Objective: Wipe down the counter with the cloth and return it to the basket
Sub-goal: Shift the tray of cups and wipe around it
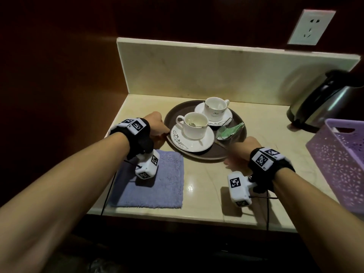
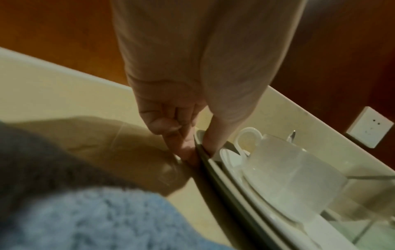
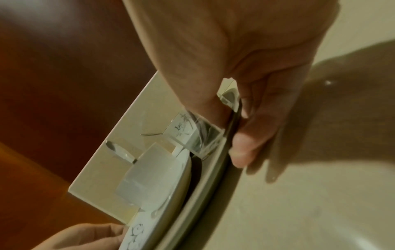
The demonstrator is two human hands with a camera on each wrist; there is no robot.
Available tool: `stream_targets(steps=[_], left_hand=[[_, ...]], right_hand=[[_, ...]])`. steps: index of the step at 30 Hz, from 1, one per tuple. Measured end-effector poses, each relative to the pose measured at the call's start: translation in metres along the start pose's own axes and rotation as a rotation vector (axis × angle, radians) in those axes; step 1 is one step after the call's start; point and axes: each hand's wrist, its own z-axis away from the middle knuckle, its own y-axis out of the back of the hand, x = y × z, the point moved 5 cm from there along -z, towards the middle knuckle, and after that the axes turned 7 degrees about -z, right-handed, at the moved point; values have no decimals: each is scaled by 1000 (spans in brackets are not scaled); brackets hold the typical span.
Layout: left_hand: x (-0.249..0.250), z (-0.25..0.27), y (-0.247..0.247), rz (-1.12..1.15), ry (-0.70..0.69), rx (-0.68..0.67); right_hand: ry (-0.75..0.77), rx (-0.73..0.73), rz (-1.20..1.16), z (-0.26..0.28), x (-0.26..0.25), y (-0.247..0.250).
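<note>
Cloth [image 1: 157, 180] is not in any fingers. Left hand [image 1: 155, 127] pinches the left rim of the brown tray [image 1: 171, 113], thumb on top; right hand [image 1: 243, 148] pinches its near right rim. The blue cloth lies flat at the counter's [image 1: 206, 198] front left corner. It looks soft, light and floppy, so bunch it from the middle. Purple basket [image 1: 340, 160] sits at the right edge.

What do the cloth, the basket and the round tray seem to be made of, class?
Cloth: soft, fluffy blue fabric, probably terry or microfibre, by its fuzzy pile.
Basket: lilac plastic, likely moulded, by its punched pattern and cut-out handle.
Round tray: dark brown, smooth and matt; probably plastic or lacquered wood, unclear which.
</note>
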Motion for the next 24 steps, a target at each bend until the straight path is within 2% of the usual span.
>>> stream_targets(steps=[7, 15, 19, 24], left_hand=[[8, 11, 3, 47, 76, -37], [10, 18, -1, 262, 197, -108], [13, 28, 9, 240, 199, -36], [4, 47, 15, 261, 204, 10]], right_hand=[[16, -82, -14, -10, -5, 9], [87, -141, -6, -22, -18, 19], [151, -120, -13, -22, -32, 25], [184, -169, -40, -17, -34, 17]])
